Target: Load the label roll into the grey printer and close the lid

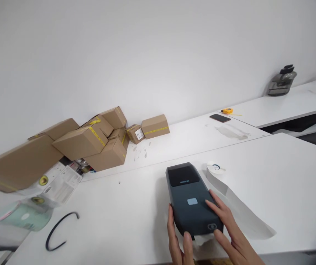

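A dark blue label printer (pixel 193 204) lies in front of me, with a black screen at its far end and a light-blue button in the middle. My left hand (pixel 178 241) holds its lower left side, thumb at the near edge. Closed around the lower right side is my right hand (pixel 231 232), with fingers along the edge and on the top. A piece of white paper (pixel 201 240) shows under the printer's near end, between my hands. Right of the printer, a small white roll (pixel 215 168) has a long paper strip (pixel 242 206) trailing from it toward me.
Cardboard boxes (pixel 83 143) are piled at the left, with plastic packaging (pixel 38 206) before them. A black curved band (pixel 53 232) lies near left. At the back right are a phone (pixel 220 117), a yellow tape measure (pixel 227 110) and a grey bottle (pixel 281 82).
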Available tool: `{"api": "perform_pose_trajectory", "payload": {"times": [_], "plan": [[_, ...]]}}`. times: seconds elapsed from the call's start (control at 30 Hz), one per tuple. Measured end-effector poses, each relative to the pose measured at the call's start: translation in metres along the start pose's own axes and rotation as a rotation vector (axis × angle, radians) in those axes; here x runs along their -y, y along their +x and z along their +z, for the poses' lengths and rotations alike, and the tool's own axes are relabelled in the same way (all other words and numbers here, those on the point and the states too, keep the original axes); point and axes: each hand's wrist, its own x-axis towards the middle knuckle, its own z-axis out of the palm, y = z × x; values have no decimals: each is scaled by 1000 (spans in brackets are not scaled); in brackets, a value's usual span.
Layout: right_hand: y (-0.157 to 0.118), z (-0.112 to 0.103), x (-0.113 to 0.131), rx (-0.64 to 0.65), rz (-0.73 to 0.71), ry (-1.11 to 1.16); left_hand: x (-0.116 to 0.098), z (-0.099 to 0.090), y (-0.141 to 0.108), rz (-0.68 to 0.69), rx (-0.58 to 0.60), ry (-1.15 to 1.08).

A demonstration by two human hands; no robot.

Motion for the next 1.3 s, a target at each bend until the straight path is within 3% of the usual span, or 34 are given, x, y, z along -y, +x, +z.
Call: {"api": "perform_pose_trajectory", "payload": {"times": [0.07, 0.17, 0.3, 0.43, 0.57, 0.8, 0.9, 0.97, 1.1, 1.13, 1.17, 1.23, 1.3], "plan": [[3, -1, 3, -10, 39, 73, -10, -1, 6, 2, -25, -96], [25, -9, 12, -28, -16, 111, -28, -2, 23, 29, -47, -205], [82, -26, 25, -70, -211, 23, -47, -3, 63, 74, -38, -223], [147, -33, 35, -164, -319, -80, -44, 1, 112, 50, -43, -33], [202, -32, 47, -213, -208, -140, -23, 10, 138, 17, 129, 256], [271, -27, 38, -154, 2, -121, -5, 23, 136, 73, 132, 428], [281, -25, 30, -156, 17, -106, -4, 23, 135, 84, 125, 484], [273, -24, 29, -224, -29, -109, -4, 23, 136, 85, 130, 529], [226, -23, 31, -544, -400, -148, -3, 24, 136, 81, 133, 610], [212, -21, 30, -519, -506, -165, -3, 24, 136, 82, 135, 613], [199, -19, 28, -411, -572, -201, -3, 24, 136, 85, 144, 613], [178, -11, 21, -5, -571, -353, -6, 23, 136, 90, 165, 608], [166, -2, 12, 364, -468, -516, -8, 23, 135, 86, 171, 598]]}}
